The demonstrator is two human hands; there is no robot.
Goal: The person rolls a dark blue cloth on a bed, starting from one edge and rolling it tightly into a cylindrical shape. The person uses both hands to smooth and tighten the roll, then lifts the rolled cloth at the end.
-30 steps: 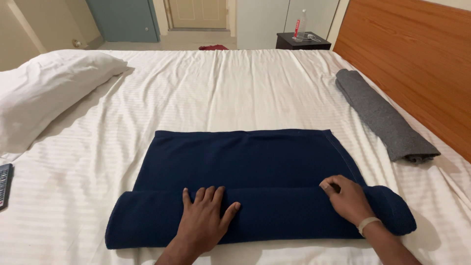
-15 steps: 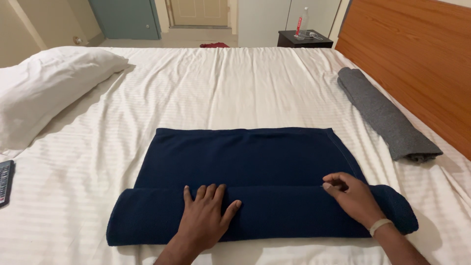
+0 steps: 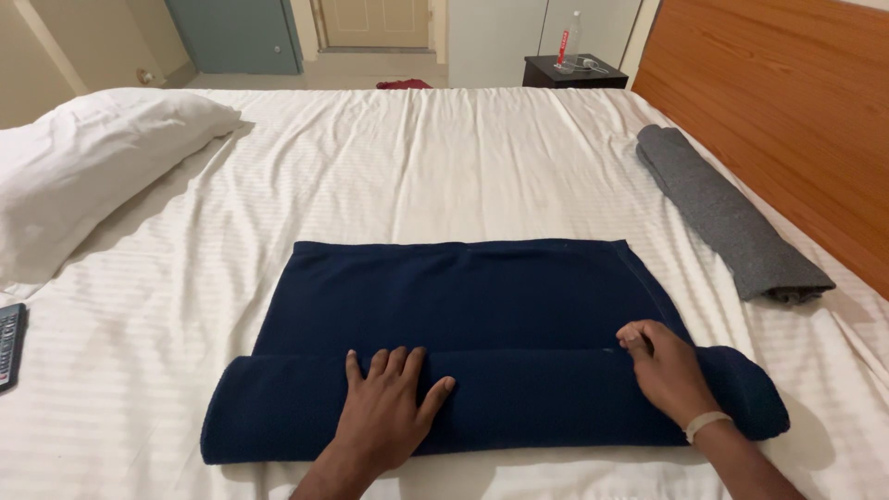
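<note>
Navy terry, thick and matte, lies across the near half of the bed [image 3: 444, 157], and you have its near edge rolled into a fat tube running left to right. That roll takes up roughly the nearest third of the towel [image 3: 463, 296]; the rest lies flat and smooth beyond it, hemmed edge squared off toward the far side, so by the look of it most of the rolling is left to do

Your left hand [image 3: 389, 417] rests flat on top of the roll, fingers spread, pressing rather than gripping. Your right hand [image 3: 669, 375] sits at the roll's right end, fingertips curled at the seam where roll meets flat cloth; it looks like a light pinch on the towel, though the hold itself is partly hidden. A pale band circles that wrist

Under it all is a white sheet with a faint woven stripe, softly creased. A plump white pillow [image 3: 93, 176] sits well off to the left. A grey towel [image 3: 732, 222], already a tight roll, lies by the wooden headboard [image 3: 787, 102] on the right. A dark remote [image 3: 9, 344] peeks in at the left edge
</note>
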